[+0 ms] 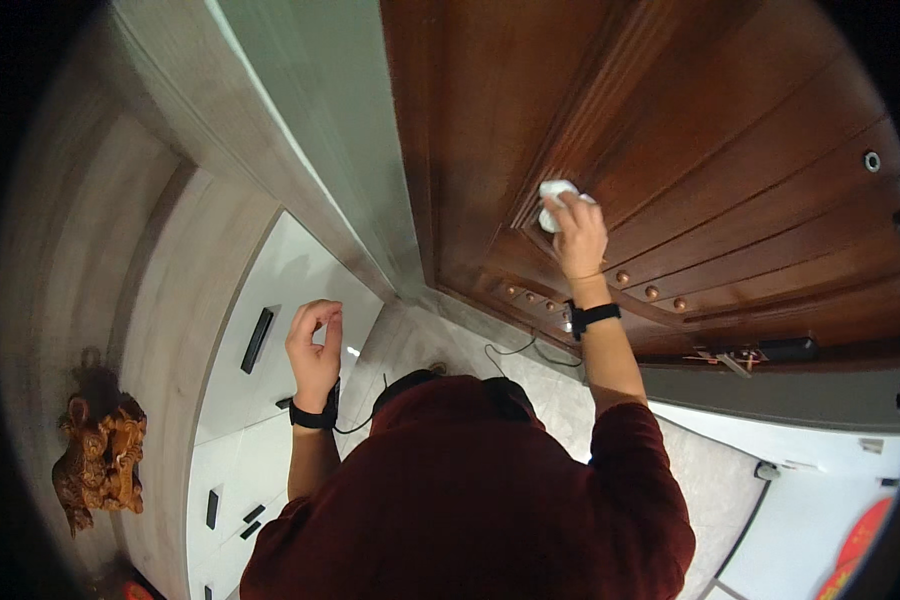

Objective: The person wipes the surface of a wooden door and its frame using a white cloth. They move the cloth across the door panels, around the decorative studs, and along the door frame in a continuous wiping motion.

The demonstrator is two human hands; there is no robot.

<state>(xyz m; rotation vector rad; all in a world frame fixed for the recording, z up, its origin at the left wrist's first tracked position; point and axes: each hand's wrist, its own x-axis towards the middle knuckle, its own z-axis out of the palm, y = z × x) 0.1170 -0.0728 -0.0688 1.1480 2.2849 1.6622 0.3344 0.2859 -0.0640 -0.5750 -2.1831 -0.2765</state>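
My right hand (578,238) is raised in front of a brown wooden door (730,170). Its fingers close on a white, crumpled cloth or tissue (558,190), which they press against the door beside the grooved moulding (610,85). My left hand (315,345) hangs near the white cabinet (280,270), close to a black handle (258,340). The fingers of that hand are curled in toward the thumb, and nothing shows in them. Each wrist wears a black band.
Copper-coloured studs (652,292) and a lock with a dark handle (788,349) sit on the door. A carved wooden figure (100,462) stands at the left on the wood-grain surface. A thin black cable (510,350) lies on the pale tiled floor (705,460).
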